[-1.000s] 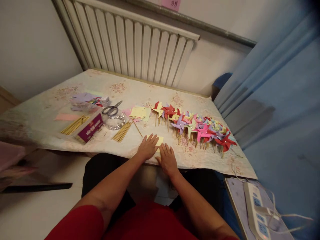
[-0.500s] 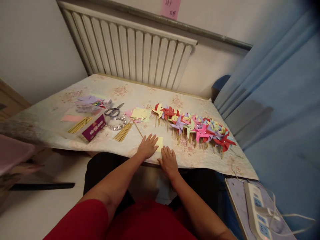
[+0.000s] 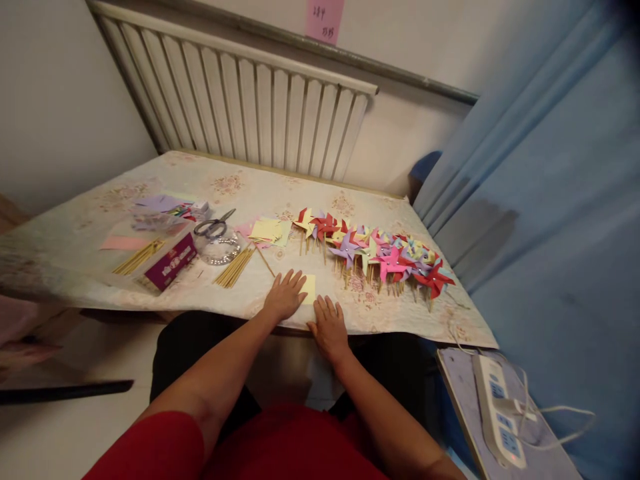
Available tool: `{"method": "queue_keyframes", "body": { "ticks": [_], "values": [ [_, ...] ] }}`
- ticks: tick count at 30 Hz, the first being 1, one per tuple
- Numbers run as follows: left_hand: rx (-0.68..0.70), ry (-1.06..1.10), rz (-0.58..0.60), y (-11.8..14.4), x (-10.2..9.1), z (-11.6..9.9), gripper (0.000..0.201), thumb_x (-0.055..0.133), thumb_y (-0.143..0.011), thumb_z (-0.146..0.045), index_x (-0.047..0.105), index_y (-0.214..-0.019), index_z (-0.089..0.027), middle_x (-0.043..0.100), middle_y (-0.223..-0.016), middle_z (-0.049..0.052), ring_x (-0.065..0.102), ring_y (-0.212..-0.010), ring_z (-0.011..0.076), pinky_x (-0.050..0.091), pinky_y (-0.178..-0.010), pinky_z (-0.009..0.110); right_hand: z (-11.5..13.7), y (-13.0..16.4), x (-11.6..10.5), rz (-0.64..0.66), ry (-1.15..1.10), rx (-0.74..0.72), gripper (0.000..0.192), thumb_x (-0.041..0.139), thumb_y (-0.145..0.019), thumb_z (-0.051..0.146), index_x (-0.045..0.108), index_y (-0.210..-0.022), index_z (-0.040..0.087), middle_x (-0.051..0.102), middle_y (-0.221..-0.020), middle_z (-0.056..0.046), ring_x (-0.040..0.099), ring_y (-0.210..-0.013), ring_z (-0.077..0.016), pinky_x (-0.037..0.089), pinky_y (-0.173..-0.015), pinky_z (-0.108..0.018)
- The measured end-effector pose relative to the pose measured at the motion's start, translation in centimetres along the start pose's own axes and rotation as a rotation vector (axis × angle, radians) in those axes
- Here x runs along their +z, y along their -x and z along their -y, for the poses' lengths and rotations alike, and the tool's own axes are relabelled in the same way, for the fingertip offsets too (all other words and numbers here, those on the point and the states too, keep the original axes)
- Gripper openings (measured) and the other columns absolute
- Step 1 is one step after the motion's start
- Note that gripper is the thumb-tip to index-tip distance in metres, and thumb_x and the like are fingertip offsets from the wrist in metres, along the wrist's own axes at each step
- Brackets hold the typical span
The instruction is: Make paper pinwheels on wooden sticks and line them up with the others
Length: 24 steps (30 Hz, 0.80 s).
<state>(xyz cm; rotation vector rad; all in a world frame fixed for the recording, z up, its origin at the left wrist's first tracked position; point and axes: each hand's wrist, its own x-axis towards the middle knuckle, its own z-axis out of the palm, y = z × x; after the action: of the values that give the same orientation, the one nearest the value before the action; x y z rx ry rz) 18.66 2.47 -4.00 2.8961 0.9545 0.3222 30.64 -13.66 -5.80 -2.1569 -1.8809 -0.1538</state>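
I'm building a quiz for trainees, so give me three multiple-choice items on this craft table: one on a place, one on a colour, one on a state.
1. Where do the scissors lie?
A. left of the pinwheels
B. on the radiator
C. on the power strip

2. What colour is the paper by the hands?
A. black
B. yellow
C. red

3. How is the left hand?
A. fist round scissors
B. raised off the table
C. flat, fingers spread

Key: 1 A, they lie beside the sticks, far left of the row. 2 B, a pale yellow square shows between left and right hand. 3 C, palm down on the table.
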Motion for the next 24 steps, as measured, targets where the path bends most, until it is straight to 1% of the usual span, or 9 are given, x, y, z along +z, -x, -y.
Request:
{"method": "queue_keyframes", "body": {
  "ticks": [4,11,14,16,18,20,24],
  "values": [
    [-0.006,-0.027,0.017,-0.1,0.2,0.0,0.056,0.034,-0.098,-0.044,0.041,-0.149,-0.025,0.034,-0.159,0.005,0.023,-0.149,0.0288,0.019,-0.119,0.056,0.0,0.3,0.0,0.007,-0.003,0.01,0.055,0.055,-0.095,0.035,0.045,-0.145,0.015,0.041,-0.154,-0.014,0.031,-0.146,-0.0307,0.021,-0.119,-0.055],
    [-0.005,-0.034,0.006,-0.1,0.5,0.1,0.055,0.034,-0.098,-0.045,0.041,-0.149,-0.026,0.034,-0.16,0.004,0.023,-0.149,0.0286,0.019,-0.118,0.056,-0.2,0.9,0.0,-0.012,-0.04,0.0,0.052,0.056,-0.095,0.034,0.047,-0.143,0.015,0.042,-0.154,-0.013,0.032,-0.145,-0.0324,0.02,-0.118,-0.056],
    [-0.002,-0.033,-0.006,0.0,0.5,0.1,0.055,0.034,-0.099,-0.046,0.042,-0.149,-0.025,0.035,-0.159,0.005,0.023,-0.149,0.0288,0.019,-0.118,0.056,-0.4,1.2,-0.1,-0.033,-0.075,-0.01,0.048,0.054,-0.096,0.032,0.05,-0.141,0.016,0.047,-0.151,-0.012,0.035,-0.144,-0.0316,0.022,-0.118,-0.055],
    [0.003,-0.028,-0.012,0.0,0.5,0.1,0.056,0.034,-0.098,-0.046,0.042,-0.149,-0.024,0.035,-0.159,0.005,0.024,-0.149,0.0294,0.019,-0.118,0.056,-0.8,1.0,-0.4,-0.055,-0.118,0.005,0.042,0.051,-0.097,0.03,0.053,-0.137,0.018,0.053,-0.146,-0.011,0.04,-0.14,-0.0298,0.027,-0.116,-0.052],
    [0.007,-0.024,-0.017,0.0,0.5,0.1,0.056,0.034,-0.098,-0.046,0.043,-0.149,-0.022,0.036,-0.159,0.006,0.024,-0.148,0.03,0.02,-0.118,0.057,-1.1,0.3,-0.7,-0.091,-0.162,0.045,0.038,0.048,-0.098,0.029,0.056,-0.134,0.018,0.058,-0.141,-0.011,0.047,-0.135,-0.0281,0.033,-0.113,-0.049],
    [0.008,-0.024,-0.02,0.0,0.4,0.1,0.056,0.035,-0.098,-0.045,0.043,-0.149,-0.022,0.036,-0.158,0.006,0.025,-0.148,0.0306,0.021,-0.118,0.057,-1.4,-1.0,-1.1,-0.124,-0.191,0.074,0.039,0.047,-0.099,0.03,0.056,-0.134,0.016,0.059,-0.139,-0.012,0.049,-0.132,-0.0282,0.037,-0.11,-0.046],
    [0.008,-0.02,-0.024,0.0,0.2,0.0,0.055,0.036,-0.098,-0.044,0.044,-0.148,-0.023,0.038,-0.157,0.006,0.027,-0.147,0.0309,0.023,-0.117,0.058,-1.4,-4.1,-1.6,-0.076,-0.21,-0.018,0.042,0.046,-0.1,0.032,0.053,-0.138,0.017,0.052,-0.147,-0.01,0.041,-0.139,-0.0278,0.037,-0.11,-0.043]
  ]
}}
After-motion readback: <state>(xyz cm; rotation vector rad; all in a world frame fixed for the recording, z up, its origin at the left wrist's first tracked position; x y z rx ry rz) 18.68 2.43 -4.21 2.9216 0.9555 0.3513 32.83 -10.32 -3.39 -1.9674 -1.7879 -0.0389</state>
